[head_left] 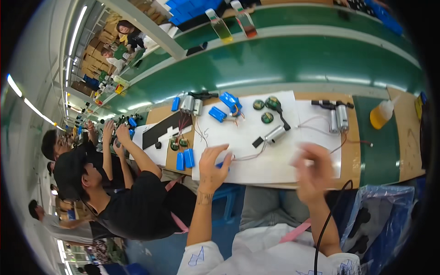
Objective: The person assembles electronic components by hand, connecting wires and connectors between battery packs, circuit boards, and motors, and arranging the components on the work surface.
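My left hand [212, 170] is over the front edge of the white paper [250, 169], thumb and forefinger apart. A small blue patch shows beside the thumb; I cannot make out what it is. Thin wires run from near the thumb tip to a silver motor [275, 134] with a black end, lying on the paper. My right hand [315, 170] hangs over the paper's right part, smeared by motion, its fingers unclear. Behind the motor lie round green circuit boards [267, 118] and blue wrapped battery packs [217, 114].
Two silver motors [338, 120] with wires lie at right, near a bottle of orange liquid [382, 114]. More motors [188, 105] and blue packs [185, 159] are at left. A co-worker in black [133, 201] sits close on my left. A black cable [326, 224] hangs by my right arm.
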Demonstrator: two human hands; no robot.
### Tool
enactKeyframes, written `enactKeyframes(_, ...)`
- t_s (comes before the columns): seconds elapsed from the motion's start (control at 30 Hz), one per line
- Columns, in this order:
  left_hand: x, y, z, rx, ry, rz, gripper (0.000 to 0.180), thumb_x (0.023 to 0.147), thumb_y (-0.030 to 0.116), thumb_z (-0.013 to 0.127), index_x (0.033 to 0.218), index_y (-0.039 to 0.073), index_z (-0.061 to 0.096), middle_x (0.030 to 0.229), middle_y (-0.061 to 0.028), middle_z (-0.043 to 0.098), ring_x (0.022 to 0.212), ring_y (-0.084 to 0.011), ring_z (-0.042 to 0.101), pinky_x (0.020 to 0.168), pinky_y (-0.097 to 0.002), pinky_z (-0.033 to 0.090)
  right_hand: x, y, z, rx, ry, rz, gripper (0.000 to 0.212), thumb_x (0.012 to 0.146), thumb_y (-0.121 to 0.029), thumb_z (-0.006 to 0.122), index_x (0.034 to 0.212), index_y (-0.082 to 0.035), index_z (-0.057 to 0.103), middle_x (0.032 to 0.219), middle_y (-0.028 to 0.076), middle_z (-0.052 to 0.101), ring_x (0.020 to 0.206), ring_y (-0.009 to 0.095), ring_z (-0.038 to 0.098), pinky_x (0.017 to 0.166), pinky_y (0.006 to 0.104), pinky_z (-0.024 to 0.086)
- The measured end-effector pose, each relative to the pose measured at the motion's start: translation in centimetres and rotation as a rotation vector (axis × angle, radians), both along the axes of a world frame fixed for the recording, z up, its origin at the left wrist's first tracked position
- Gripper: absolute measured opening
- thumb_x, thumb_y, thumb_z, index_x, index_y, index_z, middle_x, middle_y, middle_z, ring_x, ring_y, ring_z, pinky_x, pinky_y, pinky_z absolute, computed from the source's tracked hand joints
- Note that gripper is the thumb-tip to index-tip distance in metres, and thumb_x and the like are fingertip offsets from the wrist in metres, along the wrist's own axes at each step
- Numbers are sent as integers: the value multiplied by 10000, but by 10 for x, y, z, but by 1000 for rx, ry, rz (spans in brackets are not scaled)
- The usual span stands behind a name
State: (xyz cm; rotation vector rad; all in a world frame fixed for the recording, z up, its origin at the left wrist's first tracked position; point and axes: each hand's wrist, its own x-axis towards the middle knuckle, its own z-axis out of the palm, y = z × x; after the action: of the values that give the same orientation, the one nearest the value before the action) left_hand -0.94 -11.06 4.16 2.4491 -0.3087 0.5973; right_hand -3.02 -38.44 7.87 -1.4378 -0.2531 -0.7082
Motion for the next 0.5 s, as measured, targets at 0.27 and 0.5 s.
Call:
enactKeyframes(0.27,-46,24,-34,-19,58,94,476,741,142,877,1183,62,719,1185,-145,665,1082,-345,617,947,-430,507,37,33,-34,-652,275,36,347,909,-157,727,1246,-80,698,866,142,682,618,290,611,575,388,494)
enactKeyframes(0.5,-51,41,-63,-547,52,50,488,824,120,840,1261,-5,663,1250,-143,663,1132,-274,635,987,-385,507,68,33,-46,-1078,598,18,544,954,-494,661,1343,-116,630,781,166,724,749,379,720,664,506,537)
